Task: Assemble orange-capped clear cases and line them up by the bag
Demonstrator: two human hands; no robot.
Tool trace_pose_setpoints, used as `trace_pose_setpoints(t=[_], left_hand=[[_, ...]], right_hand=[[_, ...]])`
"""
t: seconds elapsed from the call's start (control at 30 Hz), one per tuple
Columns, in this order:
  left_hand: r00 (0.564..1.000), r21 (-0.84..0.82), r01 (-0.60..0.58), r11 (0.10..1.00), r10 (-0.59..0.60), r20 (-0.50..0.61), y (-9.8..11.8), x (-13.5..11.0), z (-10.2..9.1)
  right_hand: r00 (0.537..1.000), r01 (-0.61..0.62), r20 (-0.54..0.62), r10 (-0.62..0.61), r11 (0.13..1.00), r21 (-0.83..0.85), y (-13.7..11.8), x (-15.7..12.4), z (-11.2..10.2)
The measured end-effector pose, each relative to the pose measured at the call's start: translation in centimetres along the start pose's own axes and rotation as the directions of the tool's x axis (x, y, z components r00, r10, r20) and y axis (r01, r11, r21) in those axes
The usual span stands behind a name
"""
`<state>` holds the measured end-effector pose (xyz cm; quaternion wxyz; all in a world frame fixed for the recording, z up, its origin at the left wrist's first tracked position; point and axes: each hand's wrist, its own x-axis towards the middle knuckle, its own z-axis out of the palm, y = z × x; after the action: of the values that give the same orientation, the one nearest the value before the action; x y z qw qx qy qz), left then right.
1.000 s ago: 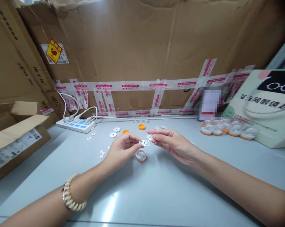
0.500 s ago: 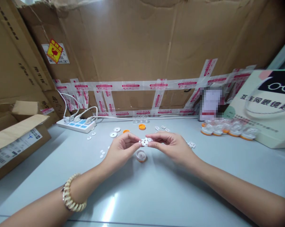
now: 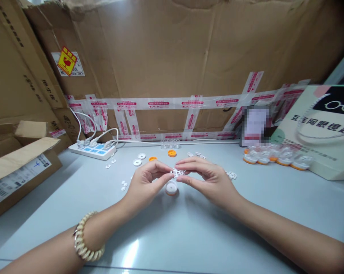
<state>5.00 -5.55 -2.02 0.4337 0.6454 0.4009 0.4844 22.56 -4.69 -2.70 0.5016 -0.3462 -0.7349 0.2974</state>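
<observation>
Between my two hands is a small white plastic piece with cut-out holes (image 3: 177, 173). My left hand (image 3: 149, 180) pinches its left end between thumb and fingertips. On the other side, the thumb and fingers of my right hand (image 3: 210, 179) close around its right end and partly hide it. Just below the piece, a round clear cup with an orange base (image 3: 171, 187) stands on the table, with something white inside. An orange ring (image 3: 153, 158) lies behind my left hand, and an orange cap (image 3: 172, 153) is farther back.
White discs (image 3: 137, 162) and small white caps (image 3: 124, 185) lie on the left. More white cut-out pieces (image 3: 231, 175) lie beyond my right hand. Clear cups (image 3: 170, 144) stand at the back. Orange-based assemblies (image 3: 274, 156) cluster by a bag (image 3: 317, 152). A power strip (image 3: 93, 150) sits back left.
The fingers of my right hand have shifted slightly on the white piece and are a little farther apart. The piece has turned slightly. The cup has barely moved in view.
</observation>
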Motion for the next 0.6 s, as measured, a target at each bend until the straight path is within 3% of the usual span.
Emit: trace_pose_setpoints(t=[0.6], left_hand=[[0.99,0.135,-0.134,0.982,0.14,-0.032,-0.33,-0.41,-0.19]], right_hand=[[0.983,-0.182,0.045,0.179,0.978,0.106,-0.67,-0.04,0.04]])
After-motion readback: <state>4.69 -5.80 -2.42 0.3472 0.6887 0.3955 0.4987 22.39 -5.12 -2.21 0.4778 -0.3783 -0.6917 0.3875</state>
